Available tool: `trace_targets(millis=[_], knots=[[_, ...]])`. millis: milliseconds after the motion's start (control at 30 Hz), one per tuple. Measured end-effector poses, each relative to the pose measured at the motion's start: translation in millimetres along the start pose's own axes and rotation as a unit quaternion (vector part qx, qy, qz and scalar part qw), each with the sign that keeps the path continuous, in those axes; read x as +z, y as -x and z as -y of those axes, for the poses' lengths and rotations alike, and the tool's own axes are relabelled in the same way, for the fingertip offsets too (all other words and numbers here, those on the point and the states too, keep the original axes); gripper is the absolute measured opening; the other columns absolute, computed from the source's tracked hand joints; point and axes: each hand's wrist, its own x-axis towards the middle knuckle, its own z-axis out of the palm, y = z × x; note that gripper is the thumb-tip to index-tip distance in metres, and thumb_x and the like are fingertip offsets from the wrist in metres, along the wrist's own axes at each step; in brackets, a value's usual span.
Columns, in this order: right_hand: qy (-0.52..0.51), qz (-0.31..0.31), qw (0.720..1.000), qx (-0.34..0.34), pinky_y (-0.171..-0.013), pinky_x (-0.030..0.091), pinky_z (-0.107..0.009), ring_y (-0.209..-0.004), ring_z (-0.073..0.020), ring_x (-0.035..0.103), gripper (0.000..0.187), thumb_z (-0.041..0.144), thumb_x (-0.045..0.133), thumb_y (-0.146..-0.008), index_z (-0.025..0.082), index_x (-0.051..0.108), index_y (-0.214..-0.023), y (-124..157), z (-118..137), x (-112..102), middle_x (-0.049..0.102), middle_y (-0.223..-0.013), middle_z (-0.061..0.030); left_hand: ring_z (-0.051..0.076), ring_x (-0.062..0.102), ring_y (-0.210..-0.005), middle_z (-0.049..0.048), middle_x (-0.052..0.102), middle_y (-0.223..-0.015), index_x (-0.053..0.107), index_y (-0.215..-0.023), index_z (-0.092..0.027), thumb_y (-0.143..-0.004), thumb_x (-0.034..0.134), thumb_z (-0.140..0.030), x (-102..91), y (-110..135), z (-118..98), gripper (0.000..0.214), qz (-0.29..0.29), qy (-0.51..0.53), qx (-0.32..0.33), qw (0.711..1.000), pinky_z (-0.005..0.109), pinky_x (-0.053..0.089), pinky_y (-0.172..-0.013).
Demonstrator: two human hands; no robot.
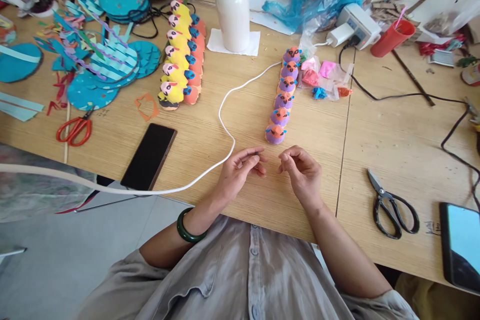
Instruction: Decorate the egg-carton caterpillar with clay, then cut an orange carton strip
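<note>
My left hand (242,167) is above the table's near edge, with a small dark piece (257,153) at its thumb and fingertips. It looks like a bit of black clay, though its size makes that uncertain. To its right, my right hand (302,172) has thumb and forefinger pinched together; whatever lies between them is too small to make out. Just beyond both hands, a row of purple and orange clay figures (282,100) with blue ears and dark eyes stands on an egg-carton strip. Neither hand touches it. Small bags of coloured clay (326,72) lie beside the row.
A white cable (221,110) crosses the table left of my hands, passing a phone (149,156). Black scissors (392,205) and a tablet (461,245) lie right. Yellow clay figures (176,55), a white bottle (232,15), a power strip (356,25) and a red cup (392,37) stand farther back.
</note>
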Motion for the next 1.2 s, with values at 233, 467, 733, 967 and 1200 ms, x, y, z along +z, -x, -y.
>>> trace_targets(millis=[233, 467, 733, 967, 1200], knots=[[-0.025, -0.013, 0.999, 0.032, -0.05, 0.048, -0.024, -0.051, -0.0101, 0.058, 0.037, 0.052, 0.071, -0.091, 0.021, 0.064, -0.073, -0.6, 1.7, 0.0, 0.057, -0.062, 0.0034, 0.01, 0.067, -0.062, 0.0015, 0.072, -0.085, 0.075, -0.108, -0.014, -0.086, 0.076, -0.034, -0.9, -0.9, 2.2, 0.03, 0.019, -0.025, 0.011, 0.999, 0.025, 0.06, -0.063], [-0.056, -0.009, 0.996, 0.069, -0.048, 0.049, -0.024, -0.048, -0.0104, 0.056, 0.041, 0.058, 0.073, -0.087, 0.021, 0.064, -0.072, -2.8, -1.5, -0.6, 0.056, -0.057, 0.0041, 0.011, 0.066, -0.064, 0.0022, 0.071, -0.086, 0.075, -0.108, -0.015, -0.086, 0.075, -0.036, -1.1, 0.0, 4.4, 0.031, 0.02, -0.046, 0.011, 0.999, 0.026, 0.06, -0.065], [-0.042, -0.001, 0.996, 0.084, -0.044, 0.043, -0.023, -0.043, -0.0099, 0.053, 0.047, 0.059, 0.07, -0.089, 0.02, 0.062, -0.063, -1.8, -1.9, 0.3, 0.053, -0.051, 0.0036, 0.011, 0.065, -0.069, 0.0018, 0.068, -0.085, 0.073, -0.09, -0.015, -0.077, 0.075, -0.025, 4.2, 1.9, 0.1, 0.017, 0.046, 0.073, -0.05, 0.995, 0.025, 0.06, -0.06], [-0.012, 0.032, 0.998, 0.045, -0.049, 0.042, -0.023, -0.048, -0.0092, 0.052, 0.051, 0.055, 0.068, -0.092, 0.02, 0.056, -0.058, 0.0, 2.7, 2.4, 0.055, -0.053, 0.0027, 0.007, 0.059, -0.06, 0.0025, 0.07, -0.089, 0.076, -0.1, -0.017, -0.082, 0.081, -0.035, 20.3, 3.1, 0.0, 0.026, 0.03, -0.063, 0.059, 0.996, 0.02, 0.051, -0.052], [-0.03, 0.058, 0.996, 0.066, -0.051, 0.043, -0.023, -0.05, -0.0097, 0.054, 0.051, 0.057, 0.061, -0.096, 0.019, 0.062, -0.062, 1.4, 2.6, 2.2, 0.057, -0.055, 0.0015, 0.009, 0.061, -0.064, 0.0029, 0.074, -0.086, 0.081, -0.094, -0.021, -0.092, 0.074, -0.034, 16.5, 4.1, 1.7, 0.015, 0.009, -0.176, 0.178, 0.968, 0.021, 0.051, -0.058]])
